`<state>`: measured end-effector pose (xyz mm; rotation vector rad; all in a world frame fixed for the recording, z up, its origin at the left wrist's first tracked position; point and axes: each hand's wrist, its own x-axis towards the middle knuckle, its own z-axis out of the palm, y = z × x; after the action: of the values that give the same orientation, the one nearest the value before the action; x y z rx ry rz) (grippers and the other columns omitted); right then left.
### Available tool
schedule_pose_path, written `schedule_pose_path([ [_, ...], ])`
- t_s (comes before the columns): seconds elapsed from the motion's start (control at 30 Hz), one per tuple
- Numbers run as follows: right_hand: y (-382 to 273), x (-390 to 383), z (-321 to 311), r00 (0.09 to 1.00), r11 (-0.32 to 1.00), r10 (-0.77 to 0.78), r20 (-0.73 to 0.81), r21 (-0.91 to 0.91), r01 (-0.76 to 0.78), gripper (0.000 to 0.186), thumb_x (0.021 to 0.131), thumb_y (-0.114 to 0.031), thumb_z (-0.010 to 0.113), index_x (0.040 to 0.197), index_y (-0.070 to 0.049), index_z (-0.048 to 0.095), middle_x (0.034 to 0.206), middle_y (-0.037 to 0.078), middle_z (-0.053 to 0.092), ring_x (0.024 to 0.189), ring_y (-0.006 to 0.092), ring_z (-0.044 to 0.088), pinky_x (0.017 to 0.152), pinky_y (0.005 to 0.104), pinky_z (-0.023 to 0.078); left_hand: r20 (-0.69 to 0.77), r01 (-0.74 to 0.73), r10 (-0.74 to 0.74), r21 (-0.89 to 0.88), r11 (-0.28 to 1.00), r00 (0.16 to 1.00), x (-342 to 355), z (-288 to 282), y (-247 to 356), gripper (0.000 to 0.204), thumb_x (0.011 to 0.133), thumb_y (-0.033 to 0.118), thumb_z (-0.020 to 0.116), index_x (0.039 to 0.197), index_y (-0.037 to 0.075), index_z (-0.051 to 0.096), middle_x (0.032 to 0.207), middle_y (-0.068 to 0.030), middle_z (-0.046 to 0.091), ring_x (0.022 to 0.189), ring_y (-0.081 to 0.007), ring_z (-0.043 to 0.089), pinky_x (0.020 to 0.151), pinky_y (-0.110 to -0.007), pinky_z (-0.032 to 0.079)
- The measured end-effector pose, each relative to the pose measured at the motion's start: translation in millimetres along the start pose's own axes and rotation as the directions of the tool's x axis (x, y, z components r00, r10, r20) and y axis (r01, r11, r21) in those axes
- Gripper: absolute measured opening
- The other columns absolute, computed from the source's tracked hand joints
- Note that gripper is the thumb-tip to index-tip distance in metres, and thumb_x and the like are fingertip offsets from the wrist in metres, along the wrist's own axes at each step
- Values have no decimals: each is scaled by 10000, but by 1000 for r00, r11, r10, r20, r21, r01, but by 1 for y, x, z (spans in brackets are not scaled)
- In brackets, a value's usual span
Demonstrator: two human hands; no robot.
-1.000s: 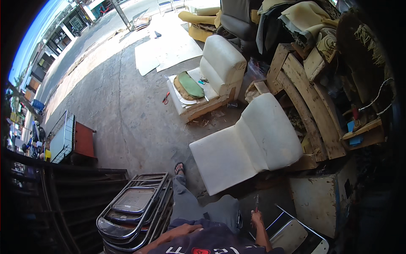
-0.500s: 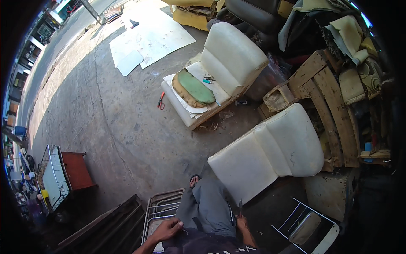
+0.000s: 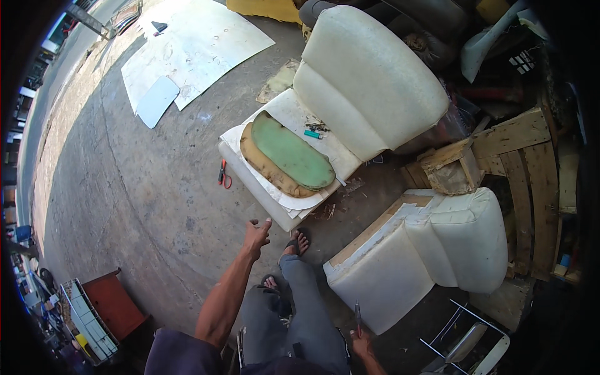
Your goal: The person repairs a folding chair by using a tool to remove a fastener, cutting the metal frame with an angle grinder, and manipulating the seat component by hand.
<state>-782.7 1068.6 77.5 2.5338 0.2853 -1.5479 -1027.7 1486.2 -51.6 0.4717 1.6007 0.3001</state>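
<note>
My left hand (image 3: 257, 235) reaches forward over the floor with its fingers apart and nothing in it. It is nearest to the front of a white upholstered seat (image 3: 350, 81). On that seat lie a green oval pad (image 3: 294, 150), a tan pad (image 3: 275, 169) partly under it, and white sheet pieces (image 3: 295, 201). A teal lighter-like object (image 3: 312, 134) lies among small dark bits by the backrest. Low at the right, my right hand (image 3: 361, 344) is closed around a slim pointed metal tool (image 3: 357, 315), held tip up; its exact kind is unclear. Red-handled scissors (image 3: 225, 175) lie on the floor.
A second white seat (image 3: 400, 262) stands at my right, beside wooden frames (image 3: 525, 181). A metal-framed chair (image 3: 469, 340) is at lower right. A red-brown box with a wire basket (image 3: 112, 303) stands at left. White sheets (image 3: 194, 50) cover floor farther off.
My left hand has moved from my lap forward toward the first seat. I am nearer that seat, with my feet moved forward. My right hand still grips the pointed tool.
</note>
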Motion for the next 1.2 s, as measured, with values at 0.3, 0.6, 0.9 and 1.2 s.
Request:
schedule_pose_path([
  [0.3, 1, -41, 72, 980, 985, -108, -165, -148, 83, 539, 952, -314, 610, 1417, -57, 524, 1126, 215, 678, 1008, 403, 643, 908, 504, 504, -181, 199, -235, -196, 960, 955, 208, 31, 81, 1588, 590, 685, 873, 1544, 18, -206, 1606, -324, 96, 1448, -459, 286, 1156, -592, 295],
  [0.6, -74, -148, 214, 980, 944, 153, -124, 311, -108, 361, 987, -402, 571, 1012, -49, 643, 726, 153, 641, 590, 321, 597, 541, 443, 484, -271, 85, -151, -240, 967, 951, 264, 35, 86, 1048, 732, 294, 911, 1518, 46, 262, 1463, -165, 480, 1303, -348, 500, 1073, -468, 426],
  [0.9, -206, -192, 206, 936, 790, 314, 158, 503, -350, 350, 975, -405, 607, 1083, -78, 671, 898, 126, 690, 761, 284, 640, 657, 406, 511, 182, 203, -135, -438, 876, 974, 231, -93, 43, 600, 917, 108, 723, 1437, 126, 423, 1388, -86, 544, 1263, -311, 541, 1098, -533, 427],
  [1.2, -203, -175, 191, 947, 733, 308, 95, 611, -300, 251, 1005, -332, 584, 1009, -81, 603, 615, 3, 500, 474, 127, 470, 412, 309, 379, 272, 333, -229, -438, 835, 934, 263, -174, 0, 577, 911, 67, 697, 1424, 124, 440, 1375, -65, 549, 1293, -298, 509, 1133, -520, 377],
])
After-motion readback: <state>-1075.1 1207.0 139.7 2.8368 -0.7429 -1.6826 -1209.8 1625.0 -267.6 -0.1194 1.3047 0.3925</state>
